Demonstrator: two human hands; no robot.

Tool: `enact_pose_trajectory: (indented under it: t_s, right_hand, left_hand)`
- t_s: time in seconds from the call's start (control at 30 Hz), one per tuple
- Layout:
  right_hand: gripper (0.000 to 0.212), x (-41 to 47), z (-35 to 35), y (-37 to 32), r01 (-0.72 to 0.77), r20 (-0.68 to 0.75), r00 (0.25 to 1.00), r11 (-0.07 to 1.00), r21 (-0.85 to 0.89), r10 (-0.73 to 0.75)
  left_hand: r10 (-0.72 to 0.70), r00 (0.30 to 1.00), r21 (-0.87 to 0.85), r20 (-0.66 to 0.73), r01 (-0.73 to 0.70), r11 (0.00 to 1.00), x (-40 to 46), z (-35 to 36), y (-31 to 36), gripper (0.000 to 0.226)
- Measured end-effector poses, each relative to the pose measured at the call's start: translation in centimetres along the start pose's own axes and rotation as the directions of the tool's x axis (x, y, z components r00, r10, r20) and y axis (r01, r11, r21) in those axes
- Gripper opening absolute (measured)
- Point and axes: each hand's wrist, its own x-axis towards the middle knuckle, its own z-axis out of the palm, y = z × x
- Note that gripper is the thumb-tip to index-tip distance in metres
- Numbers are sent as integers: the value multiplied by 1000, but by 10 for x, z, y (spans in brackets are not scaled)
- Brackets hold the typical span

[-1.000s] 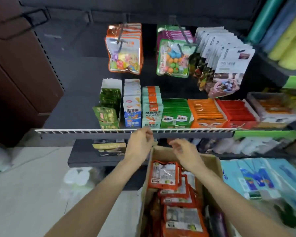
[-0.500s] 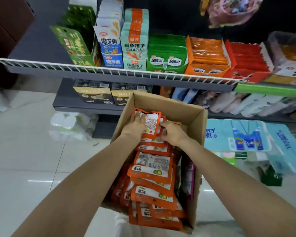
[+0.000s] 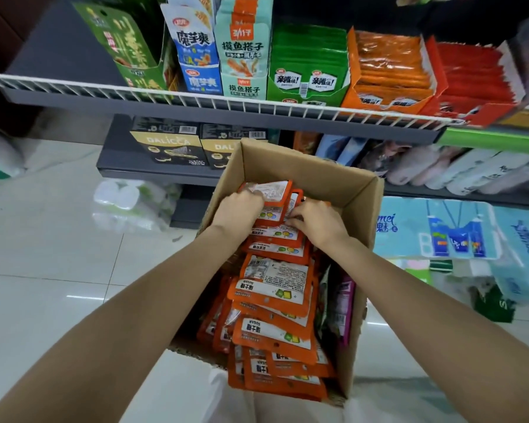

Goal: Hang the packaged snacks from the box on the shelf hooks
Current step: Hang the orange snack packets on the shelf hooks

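An open cardboard box [image 3: 315,172] stands in front of me, filled with several orange snack packets [image 3: 275,288] lying in an overlapping row. At the far end of the row my left hand [image 3: 237,209] grips the top packet [image 3: 271,190] by its left edge, tilting it up. My right hand [image 3: 313,219] has its fingers curled on the right side of the packets just beneath it. The shelf hooks are out of view above the frame.
A shelf with a white wire rail [image 3: 226,102] holds display cartons of snacks. Below it sit black DALICCA boxes [image 3: 168,145]. Blue tissue packs [image 3: 458,230] lie on the right, wrapped paper rolls [image 3: 129,199] on the tiled floor at left. Purple packets [image 3: 345,309] line the box's right side.
My view dropped from the hanging racks to the box. Both hands came down from the shelf rail into the box and took hold of the far packets, whose top packet now tilts up.
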Motion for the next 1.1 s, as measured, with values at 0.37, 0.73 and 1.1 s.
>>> enact_pose_trajectory:
  t_s: [0.37, 0.73, 1.1]
  right_hand:
    - [13, -7, -15, 1, 10, -118, 993, 976, 217, 16]
    - [17, -30, -104, -34, 218, -325, 938, 936, 278, -122]
    - [17, -37, -212, -145, 418, -584, 804, 805, 422, -112]
  left_hand:
    - [-303, 926, -528, -225, 145, 837, -15, -52, -40, 13]
    - [-380, 859, -667, -342, 63, 742, -42, -113, -58, 10]
    - [-292, 788, -526, -542, -47, 849, -93, -214, -98, 8]
